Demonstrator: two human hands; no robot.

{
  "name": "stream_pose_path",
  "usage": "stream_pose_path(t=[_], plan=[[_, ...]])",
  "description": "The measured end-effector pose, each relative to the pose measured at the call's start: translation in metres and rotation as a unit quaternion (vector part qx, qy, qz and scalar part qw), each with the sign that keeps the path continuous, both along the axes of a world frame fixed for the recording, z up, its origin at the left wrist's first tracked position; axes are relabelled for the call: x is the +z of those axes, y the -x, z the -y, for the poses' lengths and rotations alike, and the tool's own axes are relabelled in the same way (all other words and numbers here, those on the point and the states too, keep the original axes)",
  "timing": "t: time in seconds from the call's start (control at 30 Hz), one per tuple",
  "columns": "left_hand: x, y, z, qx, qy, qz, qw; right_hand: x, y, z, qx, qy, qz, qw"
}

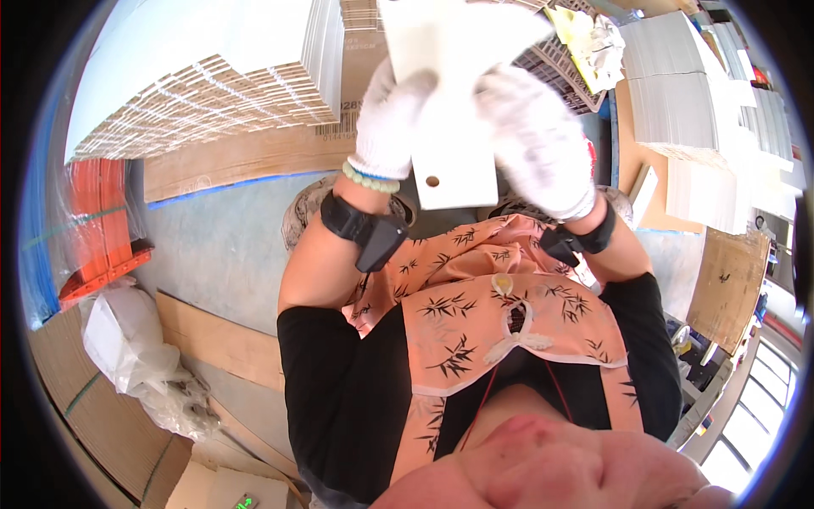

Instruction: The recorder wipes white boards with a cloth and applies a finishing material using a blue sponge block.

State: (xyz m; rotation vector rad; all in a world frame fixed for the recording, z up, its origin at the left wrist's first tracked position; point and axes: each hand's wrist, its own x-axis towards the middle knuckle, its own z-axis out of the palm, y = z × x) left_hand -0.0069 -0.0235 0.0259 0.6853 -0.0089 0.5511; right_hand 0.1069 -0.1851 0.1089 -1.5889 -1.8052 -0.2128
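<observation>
Before me, both hands hold up a white folded cardboard piece (458, 182) with a small round hole near its lower end. Its upper part is overexposed, so the folds there are hard to make out. My left hand (386, 123), in a white knit glove, grips the left edge with the thumb on the near face. On the opposite edge is my right hand (538, 140), gloved likewise and smeared by motion; it closes on the cardboard, its fingertips partly hidden. Left of my hands stands a tall stack of white-faced cardboard pieces (212, 93).
A brown carton (229, 161) lies under the left stack. Beyond my right hand, a plastic crate (551, 72) holds crumpled yellow and white wrapping (589, 47). More white stacks (674, 85) rise at right. Orange plastic parts (97, 220) and a bag of clear film (140, 339) are at left.
</observation>
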Motion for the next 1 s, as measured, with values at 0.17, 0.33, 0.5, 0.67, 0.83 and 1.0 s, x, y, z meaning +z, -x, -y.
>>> stream_pose_path(t=[0.17, 0.33, 0.5, 0.67, 0.83, 1.0], plan=[[0.014, 0.011, 0.004, -0.089, -0.070, -0.118, 0.987, -0.012, -0.006, -0.018, -0.101, 0.057, 0.180, 0.977], [0.003, 0.016, 0.010, -0.032, -0.234, -0.102, 0.966, 0.022, -0.039, -0.059, -0.162, -0.049, 0.153, 0.974], [0.001, 0.013, -0.008, 0.123, -0.247, -0.175, 0.945, -0.015, -0.007, -0.063, -0.120, 0.019, 0.168, 0.978], [-0.016, 0.014, -0.029, 0.199, -0.143, -0.123, 0.962, -0.054, 0.018, -0.044, -0.016, 0.042, 0.155, 0.987], [0.014, 0.013, -0.047, 0.269, -0.085, -0.101, 0.954, -0.072, 0.051, 0.010, 0.137, 0.207, 0.123, 0.961], [0.028, 0.011, -0.042, 0.264, -0.077, -0.003, 0.961, -0.099, 0.014, 0.048, 0.156, 0.460, -0.018, 0.874]])
